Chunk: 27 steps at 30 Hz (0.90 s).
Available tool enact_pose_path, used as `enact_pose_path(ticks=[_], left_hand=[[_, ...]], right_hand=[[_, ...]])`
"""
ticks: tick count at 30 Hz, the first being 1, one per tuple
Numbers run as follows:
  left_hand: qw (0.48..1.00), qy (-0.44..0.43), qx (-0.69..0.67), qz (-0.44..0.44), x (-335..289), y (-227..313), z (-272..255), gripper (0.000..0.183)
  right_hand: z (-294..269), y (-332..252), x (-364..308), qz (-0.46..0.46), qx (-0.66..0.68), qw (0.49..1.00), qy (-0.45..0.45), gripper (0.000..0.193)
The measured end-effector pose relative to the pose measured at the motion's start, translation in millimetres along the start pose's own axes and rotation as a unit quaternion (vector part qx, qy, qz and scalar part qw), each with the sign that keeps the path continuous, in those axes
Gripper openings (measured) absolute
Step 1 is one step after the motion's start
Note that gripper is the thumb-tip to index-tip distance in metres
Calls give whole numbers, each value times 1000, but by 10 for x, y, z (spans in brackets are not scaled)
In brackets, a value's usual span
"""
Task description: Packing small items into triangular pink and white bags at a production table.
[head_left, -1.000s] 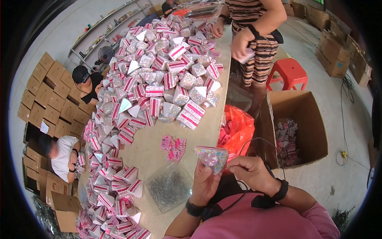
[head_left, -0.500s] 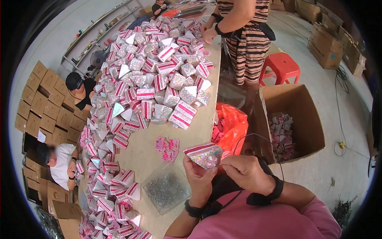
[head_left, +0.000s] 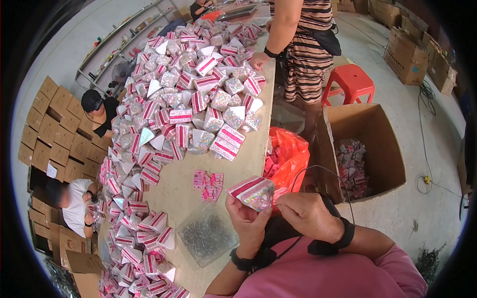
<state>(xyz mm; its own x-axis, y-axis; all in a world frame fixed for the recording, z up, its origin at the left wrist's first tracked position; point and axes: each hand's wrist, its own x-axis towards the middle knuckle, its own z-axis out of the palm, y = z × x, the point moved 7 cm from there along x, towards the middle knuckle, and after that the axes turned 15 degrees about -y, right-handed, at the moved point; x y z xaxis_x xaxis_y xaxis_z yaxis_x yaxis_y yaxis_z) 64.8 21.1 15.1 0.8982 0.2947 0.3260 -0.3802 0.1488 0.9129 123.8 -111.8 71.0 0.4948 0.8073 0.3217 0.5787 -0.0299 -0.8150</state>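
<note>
My left hand point(head_left: 246, 223) is closed around a cake-slice-shaped toy point(head_left: 254, 192), white with pink stripes and wrapped in a clear bag with colourful sprinkles. Its striped face points up and to the left. Just right of the slice, my right hand point(head_left: 312, 217) is closed in a pinch, fingertips close to the bag's end. What those fingers hold, if anything, is too small to make out. Beyond my left hand lie several pink printed cards point(head_left: 208, 185). A clear square tray point(head_left: 219, 255) of small metal pieces sits left of my left forearm.
A large heap of wrapped cake slices point(head_left: 198, 84) covers the table point(head_left: 166, 198) to the left and far side. Right of the table stand a red plastic bag point(head_left: 293, 149), a cardboard box point(head_left: 385, 154) and a red stool point(head_left: 352, 82). Several co-workers are around the table.
The slice in my left hand has tilted and shifted slightly left. My right hand has barely moved. The co-worker in stripes has shifted, one hand now resting at the table edge.
</note>
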Motion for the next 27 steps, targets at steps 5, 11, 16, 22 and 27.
enact_pose_path(ticks=[5,11,16,22,27], left_hand=[[999,-10,39,-5,33,27,5,73],[995,-22,-42,-88,-30,-189,-39,71],[967,-1,-201,-157,-40,-257,100,68],[965,5,-195,-175,-51,-287,102,69],[964,-22,-198,-175,-50,-301,141,62]], right_hand=[[3,-17,16,-16,-29,999,-5,5],[62,177,28,55,74,995,-25,4],[36,506,-14,148,232,959,65,7],[32,621,18,170,298,935,86,6],[79,737,17,166,363,911,109,7]])
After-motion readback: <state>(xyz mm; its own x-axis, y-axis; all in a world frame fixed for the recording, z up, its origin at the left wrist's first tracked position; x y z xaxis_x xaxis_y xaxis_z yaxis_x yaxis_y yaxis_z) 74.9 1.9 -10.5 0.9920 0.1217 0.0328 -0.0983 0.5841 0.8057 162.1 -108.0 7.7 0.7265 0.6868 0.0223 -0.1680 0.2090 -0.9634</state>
